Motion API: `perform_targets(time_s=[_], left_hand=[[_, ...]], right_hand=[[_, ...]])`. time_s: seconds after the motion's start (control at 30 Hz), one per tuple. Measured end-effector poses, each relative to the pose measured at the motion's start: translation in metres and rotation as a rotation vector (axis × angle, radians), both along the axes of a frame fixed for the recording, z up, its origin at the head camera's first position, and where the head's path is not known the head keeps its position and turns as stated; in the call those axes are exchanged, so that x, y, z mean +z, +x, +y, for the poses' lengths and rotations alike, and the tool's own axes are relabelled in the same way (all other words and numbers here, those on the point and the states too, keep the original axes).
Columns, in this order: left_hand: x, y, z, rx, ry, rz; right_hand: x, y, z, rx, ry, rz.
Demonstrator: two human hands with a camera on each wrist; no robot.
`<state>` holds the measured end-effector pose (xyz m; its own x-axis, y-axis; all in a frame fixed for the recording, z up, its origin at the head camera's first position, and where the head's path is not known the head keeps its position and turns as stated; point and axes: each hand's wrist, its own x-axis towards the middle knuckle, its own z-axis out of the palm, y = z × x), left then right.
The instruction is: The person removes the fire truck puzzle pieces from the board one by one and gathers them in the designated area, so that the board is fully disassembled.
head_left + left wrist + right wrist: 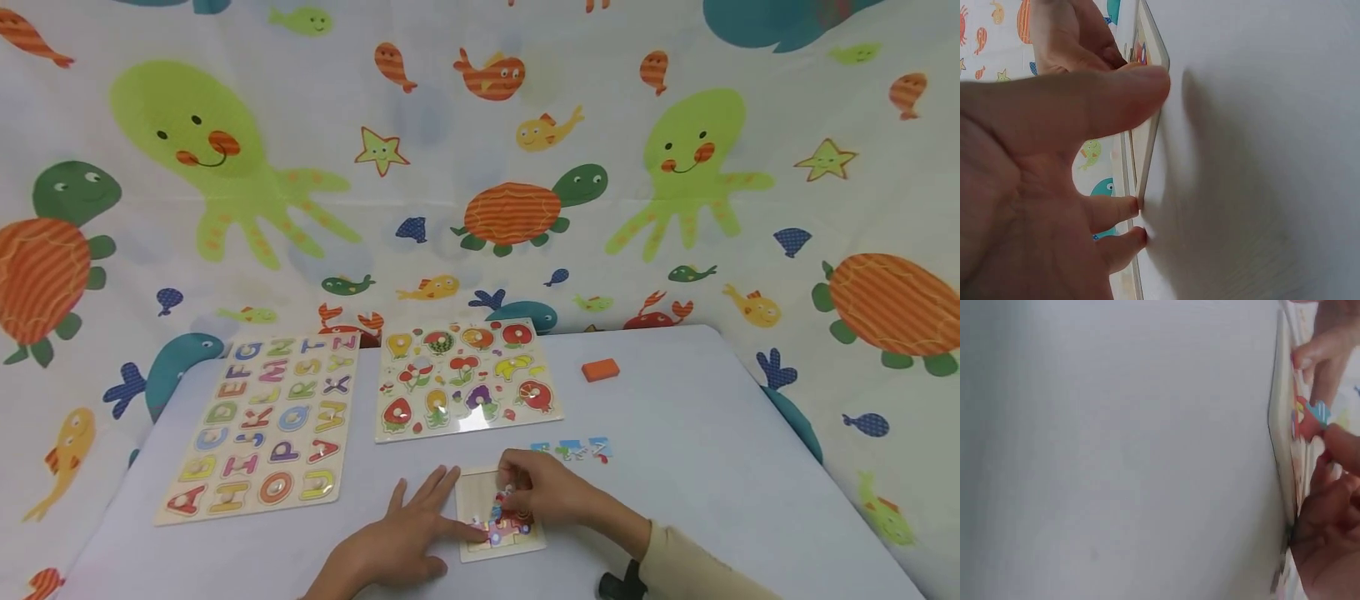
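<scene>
A small wooden jigsaw tray (474, 493) lies at the front of the table, with joined colourful pieces (501, 533) along its lower part. My left hand (401, 537) is spread at its left side, index finger reaching over the lower pieces and other fingertips near the left edge. Over the tray's right half, my right hand (551, 492) pinches a jigsaw piece between thumb and finger. That piece (1318, 414), partly blue, stands tilted above the tray in the right wrist view. In the left wrist view the left thumb (1129, 90) crosses in front of the tray's edge.
Several loose jigsaw pieces (572, 450) lie behind the tray. Farther back are a fruit puzzle board (450, 427) and an orange block (601, 370). A letter puzzle board (255, 417) lies at left. A black object (624, 583) sits by the right forearm; a sea-animal cloth (435, 183) hangs behind.
</scene>
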<state>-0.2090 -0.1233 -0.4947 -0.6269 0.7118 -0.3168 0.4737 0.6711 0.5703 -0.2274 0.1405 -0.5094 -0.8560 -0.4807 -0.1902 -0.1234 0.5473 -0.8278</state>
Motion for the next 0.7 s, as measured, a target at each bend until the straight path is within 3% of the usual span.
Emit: perform_targets(time_s=[0.17, 0.33, 0.43, 0.7], left_hand=[[0.0, 0.0, 0.0, 0.01, -0.005, -0.01], [-0.002, 0.0, 0.0, 0.026, 0.002, -0.012], [-0.003, 0.001, -0.002, 0.032, 0.008, -0.01], [-0.004, 0.002, 0.0, 0.02, 0.026, 0.01]], right_hand=[[0.013, -0.011, 0.031, -0.001, -0.047, -0.022], [0.025, -0.023, 0.073, 0.077, 0.118, 0.088], [0.024, -0.027, 0.088, 0.124, 0.2, 0.106], [0.021, -0.032, 0.091, 0.164, 0.281, 0.136]])
